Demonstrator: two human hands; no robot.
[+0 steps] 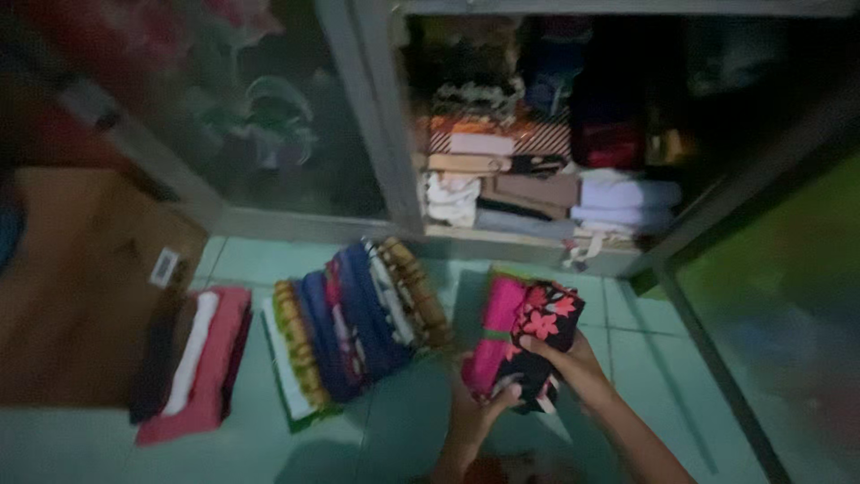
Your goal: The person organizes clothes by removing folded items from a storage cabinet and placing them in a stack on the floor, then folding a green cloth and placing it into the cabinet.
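Far left: brown cardboard box (81, 287), flat-sided. Beside it a pink-and-white folded cloth stack (193, 363) on pale green tiled floor (394, 430). Left of centre: slumped row of folded patterned fabrics (358, 323), soft, leaning.

Lower centre: left hand (479, 417) and right hand (573, 358) both grasp a folded bundle (524, 336), magenta with black floral cloth; long axis slants lower left to upper right.

Upper right: open cabinet (537, 179), folded linens stacked.

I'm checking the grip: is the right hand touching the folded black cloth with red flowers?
Touching. The head view shows the right hand with its fingers wrapped over the edge of the black flowered cloth, no gap between them.
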